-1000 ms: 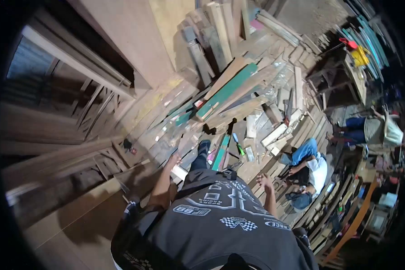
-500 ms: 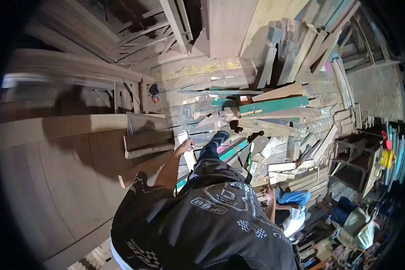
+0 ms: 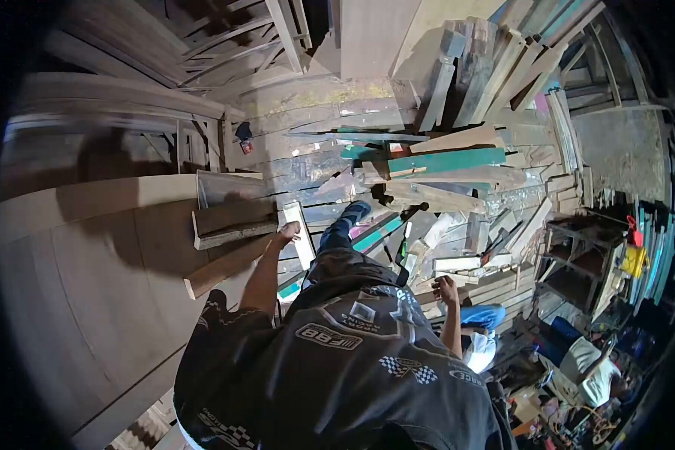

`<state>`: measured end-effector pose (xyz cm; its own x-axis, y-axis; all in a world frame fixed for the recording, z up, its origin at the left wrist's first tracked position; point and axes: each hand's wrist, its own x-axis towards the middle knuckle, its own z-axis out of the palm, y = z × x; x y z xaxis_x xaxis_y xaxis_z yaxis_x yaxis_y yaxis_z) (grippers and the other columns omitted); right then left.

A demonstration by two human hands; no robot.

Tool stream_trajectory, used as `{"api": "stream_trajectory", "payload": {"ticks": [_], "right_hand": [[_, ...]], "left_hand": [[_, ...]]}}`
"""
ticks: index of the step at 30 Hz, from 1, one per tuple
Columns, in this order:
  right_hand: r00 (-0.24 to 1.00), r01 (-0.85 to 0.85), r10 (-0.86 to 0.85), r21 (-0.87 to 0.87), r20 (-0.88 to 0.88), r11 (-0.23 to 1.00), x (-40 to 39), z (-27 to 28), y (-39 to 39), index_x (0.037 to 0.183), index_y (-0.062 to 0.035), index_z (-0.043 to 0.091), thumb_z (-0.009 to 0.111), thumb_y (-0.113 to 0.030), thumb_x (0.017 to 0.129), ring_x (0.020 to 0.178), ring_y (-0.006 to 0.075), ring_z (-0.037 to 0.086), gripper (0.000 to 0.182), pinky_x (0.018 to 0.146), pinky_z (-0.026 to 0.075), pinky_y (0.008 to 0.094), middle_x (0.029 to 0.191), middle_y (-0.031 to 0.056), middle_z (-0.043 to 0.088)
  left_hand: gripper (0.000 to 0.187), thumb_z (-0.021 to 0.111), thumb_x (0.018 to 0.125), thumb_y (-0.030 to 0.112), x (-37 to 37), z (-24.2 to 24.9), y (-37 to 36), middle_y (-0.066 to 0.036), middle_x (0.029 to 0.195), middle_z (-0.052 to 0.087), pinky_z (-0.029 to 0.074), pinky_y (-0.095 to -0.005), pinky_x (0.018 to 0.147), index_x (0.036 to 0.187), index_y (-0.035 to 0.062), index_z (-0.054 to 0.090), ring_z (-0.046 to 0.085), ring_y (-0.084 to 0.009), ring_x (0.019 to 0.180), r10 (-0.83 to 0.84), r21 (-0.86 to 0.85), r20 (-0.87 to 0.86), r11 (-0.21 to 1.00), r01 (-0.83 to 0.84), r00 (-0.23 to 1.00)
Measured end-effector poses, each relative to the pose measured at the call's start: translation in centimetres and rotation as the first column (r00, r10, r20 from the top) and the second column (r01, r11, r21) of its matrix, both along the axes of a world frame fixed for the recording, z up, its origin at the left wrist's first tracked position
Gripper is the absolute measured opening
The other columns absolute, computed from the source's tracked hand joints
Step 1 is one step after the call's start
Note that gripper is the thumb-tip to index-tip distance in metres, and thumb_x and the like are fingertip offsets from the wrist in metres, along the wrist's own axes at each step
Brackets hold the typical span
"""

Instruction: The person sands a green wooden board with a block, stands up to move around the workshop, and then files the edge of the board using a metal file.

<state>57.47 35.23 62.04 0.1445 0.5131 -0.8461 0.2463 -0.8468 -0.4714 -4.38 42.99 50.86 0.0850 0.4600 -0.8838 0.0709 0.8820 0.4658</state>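
Observation:
My left hand (image 3: 288,233) is closed on a short pale wooden board (image 3: 301,244), gripping its left edge beside my left leg. Left of that hand are a dark box-like wooden piece (image 3: 236,219) and a reddish-brown plank (image 3: 225,268). On the other side of my body, my right hand (image 3: 446,289) hangs with its fingers loosely bent and somewhat apart; I see nothing in it. Short wood offcuts (image 3: 457,264) lie just beyond that hand.
Green-painted boards (image 3: 450,160) and loose planks lie piled on the plank floor ahead. Upright timbers (image 3: 476,75) lean at the back. A large wooden panel surface (image 3: 90,262) fills the left. At right are a dark shelf (image 3: 581,259) and another person (image 3: 592,367) sitting.
My right hand has moved forward, away from my body. The view has shifted slightly, and my left hand stays at the pale board.

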Motion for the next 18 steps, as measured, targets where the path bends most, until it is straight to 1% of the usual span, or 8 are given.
{"api": "stream_trajectory", "payload": {"ticks": [4, 9, 10, 13, 14, 16, 17, 18], "right_hand": [[1.000, 0.013, -0.014, -0.017, -0.007, 1.000, 0.1, -1.3, -1.4, 0.104, -0.0007, 0.061, 0.048, -0.030, 0.101, 0.049, 0.0174, 0.060, 0.032, 0.043, 0.047, 0.0309, 0.074, 0.0117, 0.067], [0.996, 0.088, -0.089, -0.050, -0.013, 0.995, -0.5, -1.9, -3.0, 0.101, -0.0036, 0.063, 0.049, -0.027, 0.100, 0.048, 0.0167, 0.059, 0.028, 0.041, 0.042, 0.0305, 0.071, 0.0092, 0.067], [0.983, 0.165, -0.171, -0.093, -0.067, 0.982, -0.4, -1.7, -3.2, 0.099, -0.0047, 0.064, 0.049, -0.028, 0.100, 0.047, 0.0160, 0.059, 0.027, 0.041, 0.042, 0.0299, 0.071, 0.0082, 0.067], [0.990, 0.140, -0.140, -0.046, 0.007, 0.989, -0.8, -1.3, -4.2, 0.101, -0.0054, 0.064, 0.049, -0.029, 0.100, 0.048, 0.0156, 0.059, 0.028, 0.041, 0.042, 0.0293, 0.072, 0.0081, 0.068], [0.951, 0.262, -0.257, 0.005, -0.170, 0.965, -0.6, -1.6, -4.7, 0.105, -0.0053, 0.058, 0.054, -0.022, 0.097, 0.054, 0.0165, 0.060, 0.019, 0.043, 0.043, 0.0276, 0.072, 0.0089, 0.065], [0.974, 0.215, -0.218, -0.045, -0.056, 0.976, -0.5, -1.5, -4.9, 0.105, -0.0057, 0.058, 0.053, -0.020, 0.097, 0.054, 0.0164, 0.060, 0.017, 0.044, 0.044, 0.0275, 0.074, 0.0092, 0.065], [0.980, 0.199, -0.200, -0.072, 0.001, 0.977, -0.9, -1.2, -4.9, 0.105, -0.0059, 0.057, 0.053, -0.019, 0.097, 0.055, 0.0163, 0.060, 0.016, 0.045, 0.045, 0.0275, 0.075, 0.0094, 0.065], [0.953, 0.300, -0.302, -0.081, -0.021, 0.951, -1.4, -1.0, -4.7, 0.104, -0.0065, 0.058, 0.053, -0.018, 0.097, 0.052, 0.0163, 0.058, 0.015, 0.043, 0.045, 0.0275, 0.076, 0.0096, 0.065]], "left_hand": [[0.016, 0.043, 0.092, 0.026, 0.0, 1.3, 0.5, 0.002, 0.076, 0.048, 0.038, -0.0286, 0.056, 0.083, 0.0159, 0.051, 0.056, -0.0142, 0.069, 0.011, 0.032, -0.017, 0.999, -0.010, 1.000], [0.022, 0.042, 0.093, 0.029, -1.5, -4.1, 0.2, -0.001, 0.073, 0.044, 0.045, -0.0319, 0.053, 0.081, 0.0114, 0.048, 0.060, -0.0184, 0.067, -0.050, 0.232, 0.113, 0.972, 0.023, 0.992], [0.022, 0.042, 0.093, 0.028, -1.2, -3.0, 0.6, -0.001, 0.073, 0.043, 0.045, -0.0318, 0.053, 0.080, 0.0111, 0.047, 0.060, -0.0186, 0.067, -0.051, 0.240, 0.108, 0.970, 0.024, 0.993], [0.020, 0.039, 0.092, 0.024, -0.1, 1.0, 2.1, -0.002, 0.075, 0.043, 0.046, -0.0328, 0.054, 0.079, 0.0106, 0.044, 0.058, -0.0192, 0.067, -0.055, 0.164, 0.056, 0.985, 0.045, 0.997], [0.020, 0.039, 0.093, 0.025, 0.2, 1.5, 2.5, -0.002, 0.075, 0.043, 0.046, -0.0331, 0.055, 0.079, 0.0106, 0.044, 0.057, -0.0191, 0.067, -0.061, 0.147, 0.017, 0.987, 0.058, 0.998], [0.020, 0.038, 0.094, 0.025, 0.7, 2.8, 2.8, -0.003, 0.076, 0.043, 0.049, -0.0351, 0.058, 0.081, 0.0111, 0.044, 0.057, -0.0198, 0.069, -0.028, 0.206, -0.005, 0.978, 0.028, 1.000], [0.021, 0.038, 0.095, 0.025, 0.6, 2.3, 3.2, -0.003, 0.077, 0.043, 0.050, -0.0355, 0.059, 0.081, 0.0111, 0.044, 0.058, -0.0200, 0.070, -0.095, 0.231, -0.028, 0.968, 0.099, 0.995], [0.021, 0.037, 0.096, 0.026, 0.4, 2.2, 4.0, -0.003, 0.077, 0.043, 0.050, -0.0359, 0.059, 0.081, 0.0111, 0.043, 0.059, -0.0202, 0.071, -0.162, 0.255, -0.054, 0.952, 0.171, 0.985]]}}
